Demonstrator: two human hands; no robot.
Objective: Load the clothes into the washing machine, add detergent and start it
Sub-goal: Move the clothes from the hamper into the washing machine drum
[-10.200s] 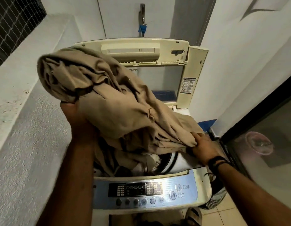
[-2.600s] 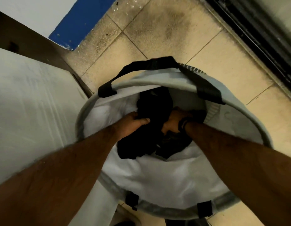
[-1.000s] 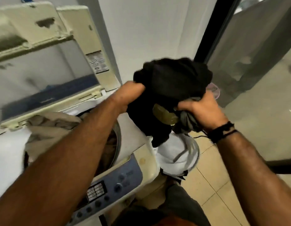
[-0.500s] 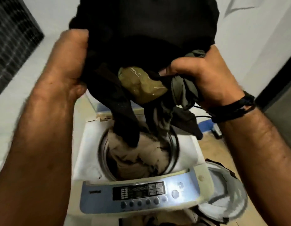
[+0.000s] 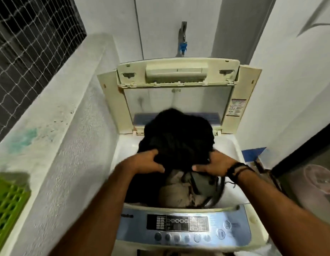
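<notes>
Centrally, both hands, left hand (image 5: 148,162) and right hand (image 5: 215,164), clutch the dark clothes (image 5: 177,137) over the washing machine (image 5: 234,150); soft, limp, light, best gripped in bunched handfuls.

Dim indoor light, motion blur, wide-angle edge distortion

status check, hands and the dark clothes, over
Left hand and right hand both shut on dark clothes. Bundle over open drum, beige clothes already inside. Lid up, nothing blocking.
</notes>
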